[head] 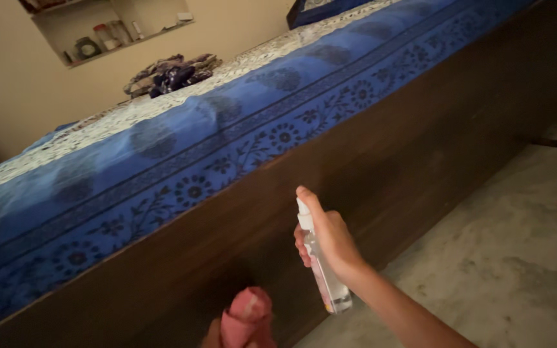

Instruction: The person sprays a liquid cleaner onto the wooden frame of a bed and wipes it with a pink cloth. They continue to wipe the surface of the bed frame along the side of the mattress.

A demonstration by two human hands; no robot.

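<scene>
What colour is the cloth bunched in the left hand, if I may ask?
Pink, seen in the head view: the cloth in the left hand.

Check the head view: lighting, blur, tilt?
Head view: dim, warm indoor light, no glare; horizon tilted, so the bed's dark wooden side panel runs diagonally. Right hand and spray bottle slightly soft; pink cloth in the left hand cropped at the bottom edge; wall shelf blurred.

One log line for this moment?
right hand: holds spray bottle | left hand: holds pink cloth | facing dark wooden bed side
</scene>
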